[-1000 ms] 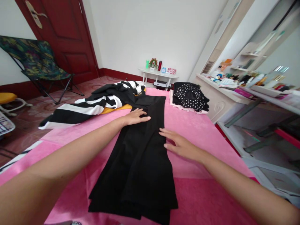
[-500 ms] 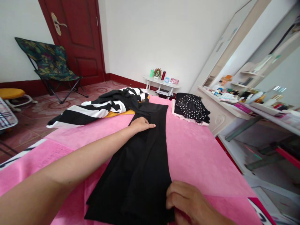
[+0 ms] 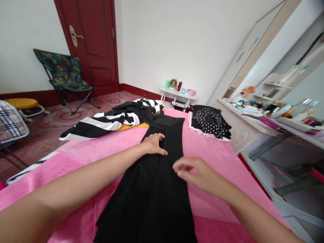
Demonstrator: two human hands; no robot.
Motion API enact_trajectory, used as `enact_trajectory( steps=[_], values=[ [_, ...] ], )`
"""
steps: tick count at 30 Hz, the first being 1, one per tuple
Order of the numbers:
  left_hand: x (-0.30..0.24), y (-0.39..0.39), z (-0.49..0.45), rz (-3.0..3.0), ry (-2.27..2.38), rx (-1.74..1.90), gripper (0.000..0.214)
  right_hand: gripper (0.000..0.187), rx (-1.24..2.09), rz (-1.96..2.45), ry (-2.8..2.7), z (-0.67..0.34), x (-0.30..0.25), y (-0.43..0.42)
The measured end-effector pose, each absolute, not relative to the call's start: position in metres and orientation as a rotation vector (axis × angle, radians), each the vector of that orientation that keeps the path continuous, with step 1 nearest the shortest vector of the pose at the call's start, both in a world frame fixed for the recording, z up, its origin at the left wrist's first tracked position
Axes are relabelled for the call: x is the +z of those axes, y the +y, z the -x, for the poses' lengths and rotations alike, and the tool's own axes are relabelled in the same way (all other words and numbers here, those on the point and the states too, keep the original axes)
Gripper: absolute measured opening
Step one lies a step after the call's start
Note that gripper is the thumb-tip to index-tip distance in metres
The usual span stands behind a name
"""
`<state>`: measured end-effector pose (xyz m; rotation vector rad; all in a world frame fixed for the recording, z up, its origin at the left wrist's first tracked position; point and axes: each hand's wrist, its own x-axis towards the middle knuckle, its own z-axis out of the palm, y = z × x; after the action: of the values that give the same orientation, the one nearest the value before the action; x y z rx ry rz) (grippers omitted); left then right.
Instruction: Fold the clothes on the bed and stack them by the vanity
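A pair of black trousers lies lengthwise on the pink bedspread, its wide end toward me. My left hand rests on the upper part of the trousers, thumb and forefinger spread apart. Over the right edge of the trousers hovers my right hand, its fingers loosely bent with a gap to the thumb and nothing held in them. Beyond the trousers' far end, a black-and-white striped garment lies heaped with black and mustard-yellow cloth.
At the far right of the bed sits a pile of folded clothes, a dotted black one on top. A cluttered dressing table runs along the right side. A folding chair and a yellow stool stand at left, near the red door.
My right hand has let go of the trousers' near right edge and moved up and away from me. My left hand has shifted slightly nearer and its thumb has spread. The view has tilted slightly.
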<state>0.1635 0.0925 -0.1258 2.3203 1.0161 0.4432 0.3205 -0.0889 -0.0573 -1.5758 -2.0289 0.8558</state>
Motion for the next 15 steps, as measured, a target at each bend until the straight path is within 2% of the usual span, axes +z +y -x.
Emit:
enact_trajectory(
  steps=[3,6,8,9,11,13,15],
  values=[
    [-0.116,0.075,-0.146,-2.421,0.885,0.334,0.114,0.043,0.383,1.627,-1.826,-0.329,-0.079,-0.010],
    [-0.105,0.061,-0.125,-2.442,0.746,0.142,0.120,0.064,0.189,1.838,-1.783,-0.327,-0.109,0.050],
    [-0.098,0.058,-0.112,-2.430,0.670,-0.002,0.118,0.069,0.194,1.980,-1.827,-0.321,-0.126,0.070],
    [-0.095,0.060,-0.106,-2.414,0.637,-0.041,0.112,0.068,0.191,2.018,-1.861,-0.319,-0.133,0.074],
    [-0.089,0.070,-0.097,-2.350,0.633,-0.020,0.084,0.066,0.154,2.030,-1.914,-0.315,-0.142,0.076],
    [-0.083,0.089,-0.091,-2.296,0.771,0.113,0.048,0.064,0.127,2.018,-1.923,-0.315,-0.147,0.073],
    [-0.073,0.117,-0.084,-2.354,1.022,0.324,0.030,0.062,0.117,2.005,-1.915,-0.316,-0.148,0.070]
  ],
)
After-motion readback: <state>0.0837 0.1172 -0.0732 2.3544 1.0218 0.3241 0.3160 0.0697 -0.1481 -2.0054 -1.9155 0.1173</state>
